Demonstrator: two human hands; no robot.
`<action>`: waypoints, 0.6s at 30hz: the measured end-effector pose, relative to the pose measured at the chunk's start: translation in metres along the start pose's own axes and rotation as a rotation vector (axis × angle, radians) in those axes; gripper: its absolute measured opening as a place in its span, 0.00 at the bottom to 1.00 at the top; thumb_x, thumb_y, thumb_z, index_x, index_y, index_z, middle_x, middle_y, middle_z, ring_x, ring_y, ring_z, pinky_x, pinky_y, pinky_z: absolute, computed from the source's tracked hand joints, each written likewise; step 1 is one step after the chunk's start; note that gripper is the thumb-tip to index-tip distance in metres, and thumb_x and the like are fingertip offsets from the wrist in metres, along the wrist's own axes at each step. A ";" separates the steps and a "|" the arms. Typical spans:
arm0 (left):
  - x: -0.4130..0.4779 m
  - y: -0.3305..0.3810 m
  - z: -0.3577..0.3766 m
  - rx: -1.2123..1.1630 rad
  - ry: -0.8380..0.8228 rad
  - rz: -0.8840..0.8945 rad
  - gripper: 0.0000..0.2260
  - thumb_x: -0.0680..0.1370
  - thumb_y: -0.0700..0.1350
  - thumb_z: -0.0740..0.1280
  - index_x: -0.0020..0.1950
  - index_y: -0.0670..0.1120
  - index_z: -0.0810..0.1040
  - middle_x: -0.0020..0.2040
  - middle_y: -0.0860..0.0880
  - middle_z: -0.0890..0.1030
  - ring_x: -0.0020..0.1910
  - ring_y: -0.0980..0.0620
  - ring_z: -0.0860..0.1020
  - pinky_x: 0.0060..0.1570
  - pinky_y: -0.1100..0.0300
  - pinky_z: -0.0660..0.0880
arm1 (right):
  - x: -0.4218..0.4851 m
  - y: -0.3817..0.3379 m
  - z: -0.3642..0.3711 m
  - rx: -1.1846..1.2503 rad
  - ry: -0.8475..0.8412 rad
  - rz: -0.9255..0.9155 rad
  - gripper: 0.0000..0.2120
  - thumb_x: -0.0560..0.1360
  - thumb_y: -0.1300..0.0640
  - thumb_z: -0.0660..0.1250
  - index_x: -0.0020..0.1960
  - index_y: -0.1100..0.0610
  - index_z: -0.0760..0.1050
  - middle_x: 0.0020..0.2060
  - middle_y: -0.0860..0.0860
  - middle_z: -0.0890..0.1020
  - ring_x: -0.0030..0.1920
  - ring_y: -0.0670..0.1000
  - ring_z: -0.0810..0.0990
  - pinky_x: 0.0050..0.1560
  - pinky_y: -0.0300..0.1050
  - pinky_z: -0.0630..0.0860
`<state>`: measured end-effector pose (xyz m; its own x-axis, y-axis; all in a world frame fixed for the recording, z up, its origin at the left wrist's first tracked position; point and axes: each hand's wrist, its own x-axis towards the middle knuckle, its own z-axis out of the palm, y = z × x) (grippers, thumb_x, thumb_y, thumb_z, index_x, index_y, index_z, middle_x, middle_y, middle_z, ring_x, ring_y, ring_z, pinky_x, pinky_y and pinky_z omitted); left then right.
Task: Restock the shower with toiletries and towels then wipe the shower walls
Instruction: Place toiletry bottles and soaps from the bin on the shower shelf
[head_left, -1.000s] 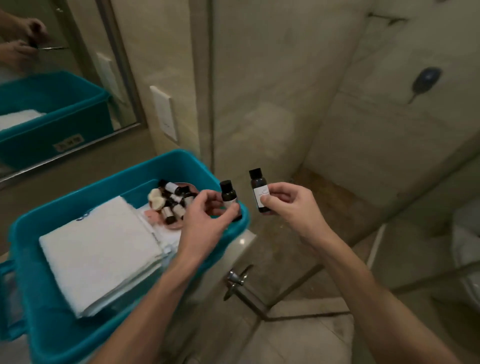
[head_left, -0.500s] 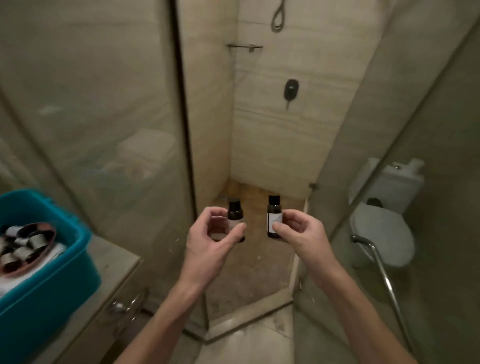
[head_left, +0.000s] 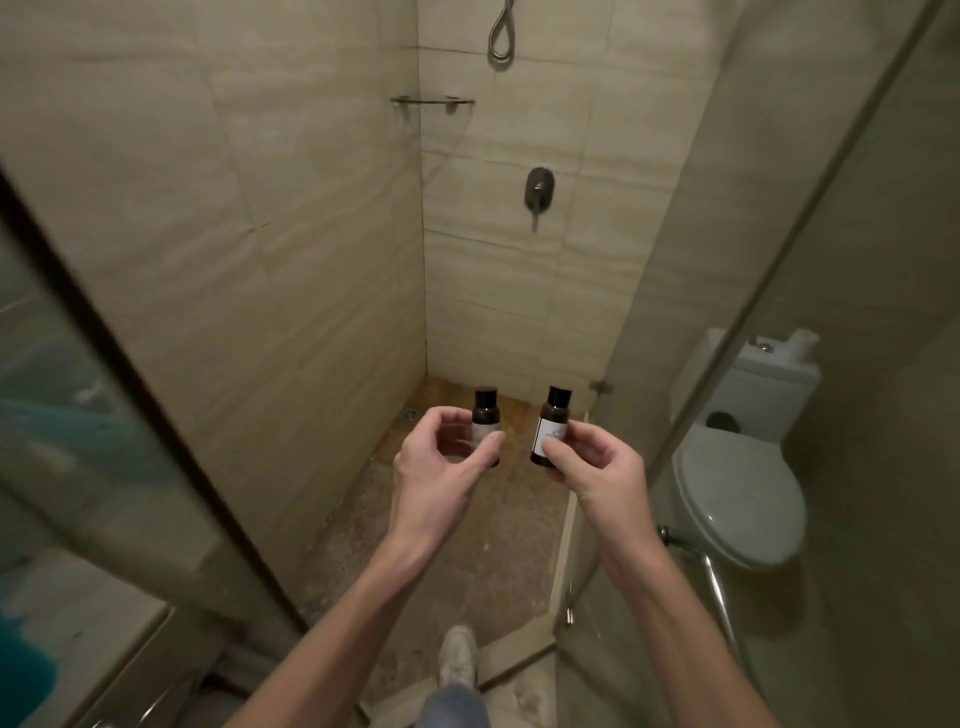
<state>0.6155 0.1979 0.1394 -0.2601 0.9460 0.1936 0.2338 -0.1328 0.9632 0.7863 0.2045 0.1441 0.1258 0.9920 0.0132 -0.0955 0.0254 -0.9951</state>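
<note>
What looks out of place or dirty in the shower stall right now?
The speckled stone shower floor is stained orange-brown along the back wall, around the small round metal drain. Nothing else stands out: the left hand holds one capped small dark brown bottle upright, the right hand a second bottle.

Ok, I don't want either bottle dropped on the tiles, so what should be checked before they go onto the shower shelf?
1. Left hand grips the left bottle: ok.
2. Right hand pinches the right bottle: ok.
3. Both caps on: ok.
4. Glass corner shelf in view ahead: ok.
5. Shelf within reach from this spot: cannot tell.
6. Shower floor dry underfoot: cannot tell.
</note>
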 end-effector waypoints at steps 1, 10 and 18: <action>0.017 -0.003 0.009 -0.005 -0.001 0.002 0.14 0.71 0.53 0.78 0.54 0.54 0.79 0.46 0.55 0.83 0.44 0.60 0.82 0.48 0.59 0.82 | 0.019 -0.001 -0.001 -0.004 0.011 -0.007 0.08 0.75 0.64 0.73 0.54 0.58 0.83 0.46 0.53 0.88 0.49 0.51 0.86 0.52 0.46 0.82; 0.240 -0.030 0.079 -0.057 0.077 -0.039 0.11 0.70 0.52 0.79 0.48 0.54 0.81 0.40 0.59 0.84 0.41 0.62 0.81 0.47 0.61 0.79 | 0.241 -0.025 0.029 -0.034 0.041 -0.064 0.09 0.75 0.67 0.72 0.53 0.59 0.82 0.46 0.55 0.88 0.49 0.54 0.86 0.54 0.50 0.82; 0.428 -0.002 0.076 -0.086 0.200 -0.003 0.11 0.70 0.49 0.79 0.47 0.53 0.80 0.38 0.61 0.83 0.37 0.63 0.80 0.48 0.57 0.81 | 0.413 -0.071 0.086 0.020 -0.028 -0.070 0.09 0.74 0.67 0.74 0.50 0.56 0.81 0.42 0.53 0.88 0.44 0.49 0.86 0.48 0.43 0.84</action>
<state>0.5750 0.6259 0.2057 -0.4438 0.8698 0.2154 0.1540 -0.1627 0.9746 0.7599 0.6234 0.2285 0.1054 0.9907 0.0859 -0.1070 0.0972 -0.9895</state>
